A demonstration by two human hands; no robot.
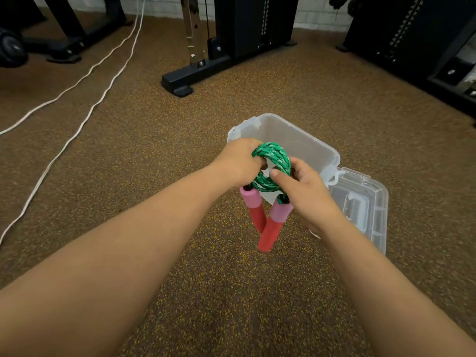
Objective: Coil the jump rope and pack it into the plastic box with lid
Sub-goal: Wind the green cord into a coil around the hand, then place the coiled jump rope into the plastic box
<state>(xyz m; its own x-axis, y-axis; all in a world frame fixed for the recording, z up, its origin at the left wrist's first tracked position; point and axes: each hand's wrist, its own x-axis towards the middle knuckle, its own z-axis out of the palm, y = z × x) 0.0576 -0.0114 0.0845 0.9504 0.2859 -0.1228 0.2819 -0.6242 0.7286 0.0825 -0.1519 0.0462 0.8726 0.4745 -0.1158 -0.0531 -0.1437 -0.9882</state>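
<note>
The jump rope [273,161] is a green braided cord wound into a small coil, held in the air over the near edge of the clear plastic box [319,148]. My left hand [240,162] grips the coil's left side. My right hand [302,188] pinches its right side, thumb on top. Two foam handles [270,228], pink at the top and red below, hang down from the coil. The box stands open on the floor with nothing visible inside. Its clear lid [365,202] lies flat on the floor to the right, touching the box.
The floor is brown speckled rubber matting. A black gym machine base [180,83] stands behind the box. More black equipment [425,47] lines the right. Two white cables [85,99] run across the floor on the left.
</note>
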